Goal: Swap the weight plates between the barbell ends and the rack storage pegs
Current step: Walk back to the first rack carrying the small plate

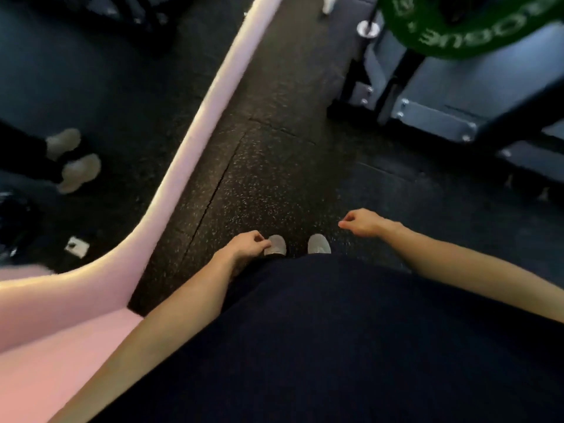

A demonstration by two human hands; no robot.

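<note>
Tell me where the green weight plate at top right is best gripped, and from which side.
Probably by its rim, one hand on each side, coming from the face that bears the lettering. The green weight plate hangs upright above the rack base, only its lower arc in frame. Both the left hand and right hand hang empty, well short of it.

A dark rubber gym floor flecked with pale specks [274, 178] fills the middle, its mats meeting at thin seams. A broad pale pink padded edge [195, 123] curves from the top down to the lower left corner. Beyond it, at the left, stand two blurred light-coloured shoes below dark trouser legs [73, 160] (another person's). A small white square tag [77, 246] lies near the pink curve.
</note>
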